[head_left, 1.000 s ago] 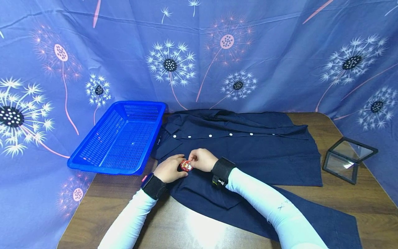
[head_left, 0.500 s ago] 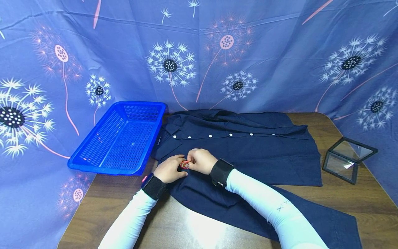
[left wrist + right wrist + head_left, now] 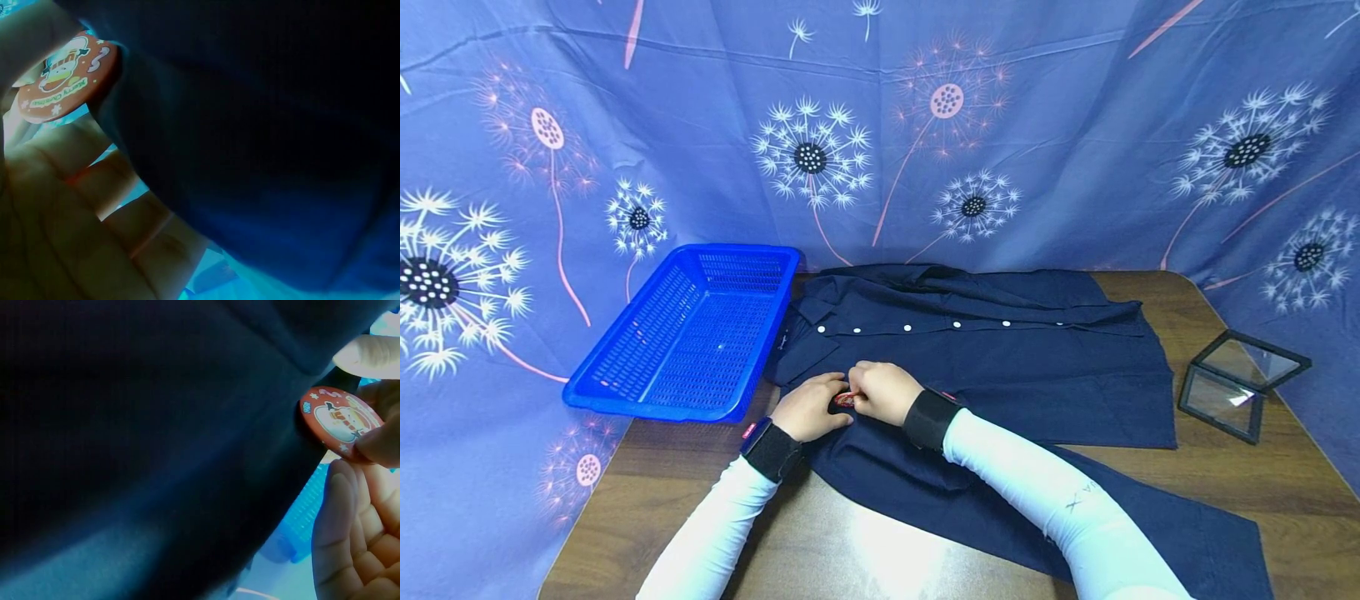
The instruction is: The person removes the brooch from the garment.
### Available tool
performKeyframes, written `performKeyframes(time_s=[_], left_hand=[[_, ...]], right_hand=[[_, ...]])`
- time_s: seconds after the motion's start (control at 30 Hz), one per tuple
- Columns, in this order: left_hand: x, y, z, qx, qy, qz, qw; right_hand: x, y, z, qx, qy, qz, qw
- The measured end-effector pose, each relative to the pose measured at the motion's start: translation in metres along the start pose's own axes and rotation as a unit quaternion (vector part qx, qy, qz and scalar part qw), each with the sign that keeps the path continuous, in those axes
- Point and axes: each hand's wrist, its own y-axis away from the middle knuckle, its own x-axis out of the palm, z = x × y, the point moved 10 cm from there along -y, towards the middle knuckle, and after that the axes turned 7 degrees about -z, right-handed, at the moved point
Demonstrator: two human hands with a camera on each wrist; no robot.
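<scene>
Badge (image 3: 844,400) partly hidden behind right fingers (image 3: 861,392), shirt (image 3: 156,425) dim

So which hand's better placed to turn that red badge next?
Probably the right hand: it pinches the red badge by its edge, while the left hand lies at the badge's other side, its fingers partly hidden by the dark shirt.

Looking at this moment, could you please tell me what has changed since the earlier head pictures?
The right hand has rolled and edged slightly left, and its wristband turned with it. The red badge it pinches has tilted, so its face shows narrower in the head view. Nothing was let go. The left hand, blue basket, black frame and most of the dark shirt stayed put.
</scene>
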Motion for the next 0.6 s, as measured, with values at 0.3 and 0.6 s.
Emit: performKeyframes(time_s=[0.3, 0.6], left_hand=[[-0.002, 0.001, -0.003, 0.016, 0.005, -0.009, 0.9998], [0.001, 0.002, 0.001, 0.003, -0.005, -0.007, 1.0]], right_hand=[[-0.001, 0.001, 0.011, -0.036, 0.043, -0.012, 0.998], [0.001, 0.003, 0.015, -0.049, 0.077, -0.014, 0.996]])
